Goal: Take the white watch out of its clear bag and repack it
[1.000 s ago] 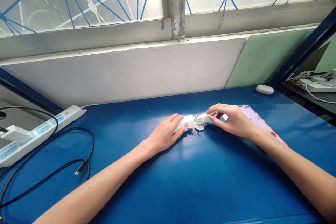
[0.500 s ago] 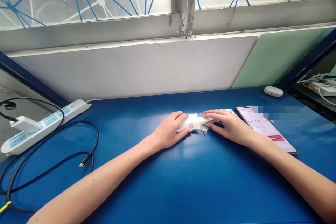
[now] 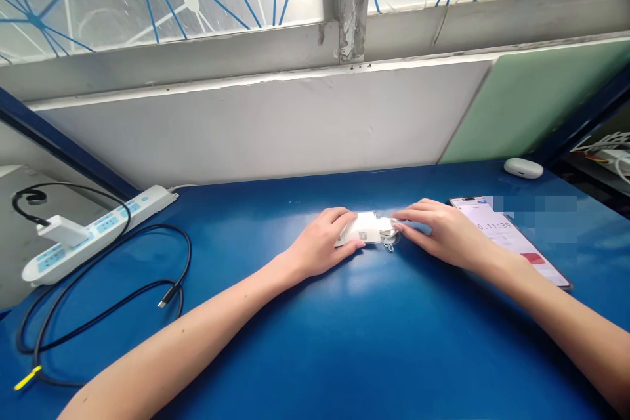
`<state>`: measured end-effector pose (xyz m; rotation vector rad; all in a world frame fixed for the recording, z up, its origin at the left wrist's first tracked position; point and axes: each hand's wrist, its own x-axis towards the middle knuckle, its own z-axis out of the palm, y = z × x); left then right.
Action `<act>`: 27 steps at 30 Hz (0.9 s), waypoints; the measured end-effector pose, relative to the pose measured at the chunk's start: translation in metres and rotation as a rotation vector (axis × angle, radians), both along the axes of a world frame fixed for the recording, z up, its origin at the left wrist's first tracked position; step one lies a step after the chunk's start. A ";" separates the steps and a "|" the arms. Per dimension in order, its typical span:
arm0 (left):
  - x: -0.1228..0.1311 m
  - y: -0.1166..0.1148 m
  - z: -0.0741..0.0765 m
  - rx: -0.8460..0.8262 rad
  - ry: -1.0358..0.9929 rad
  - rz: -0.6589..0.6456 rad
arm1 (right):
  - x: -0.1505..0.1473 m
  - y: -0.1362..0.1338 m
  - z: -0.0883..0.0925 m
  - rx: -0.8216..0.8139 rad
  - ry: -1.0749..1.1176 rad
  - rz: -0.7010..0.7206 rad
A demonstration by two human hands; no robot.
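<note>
A flat white packet [image 3: 361, 228] with a small printed square code lies on the blue table. My left hand [image 3: 322, 239] is closed on its left end, fingers above and thumb along the near edge. From the packet's right end shows a small shiny, silvery-white coiled item [image 3: 388, 231], with a small looped piece at its near side. My right hand [image 3: 438, 230] has its fingertips and thumb drawn together at the right edge of that item. What exactly they pinch is too small to make out.
A phone [image 3: 522, 249] showing a timer lies beside my right wrist. A white earbud case [image 3: 524, 168] sits at the back right. On the left, a power strip [image 3: 105, 226] holds a white charger [image 3: 63, 231], and a black cable [image 3: 189, 256] loops over the table.
My right hand has moved slightly right, off the packet's end, and the coiled item shows more. The white card edge behind it no longer shows. The view has shifted a little.
</note>
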<state>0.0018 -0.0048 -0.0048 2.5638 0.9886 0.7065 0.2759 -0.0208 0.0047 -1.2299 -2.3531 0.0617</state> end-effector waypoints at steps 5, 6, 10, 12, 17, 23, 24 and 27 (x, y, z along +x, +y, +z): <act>0.000 0.000 0.001 0.003 0.017 0.011 | -0.004 -0.003 0.003 -0.091 0.049 -0.018; 0.000 0.000 0.000 0.001 0.015 0.011 | -0.006 -0.004 0.003 -0.119 0.062 -0.014; 0.000 0.001 -0.001 0.015 0.011 0.002 | -0.014 -0.009 0.002 -0.265 0.145 -0.047; 0.000 0.001 -0.002 0.037 0.017 0.004 | -0.019 -0.013 0.001 -0.361 0.223 -0.054; 0.000 0.002 -0.005 0.080 0.043 0.005 | -0.025 -0.020 0.001 -0.530 0.272 0.006; -0.001 0.004 -0.008 0.098 0.120 -0.031 | -0.023 -0.017 0.003 -0.603 0.303 0.001; -0.001 0.004 -0.007 0.092 0.130 -0.036 | -0.022 -0.016 0.003 -0.615 0.309 0.002; -0.001 0.004 -0.005 0.086 0.143 -0.040 | -0.020 -0.014 0.006 -0.606 0.325 0.033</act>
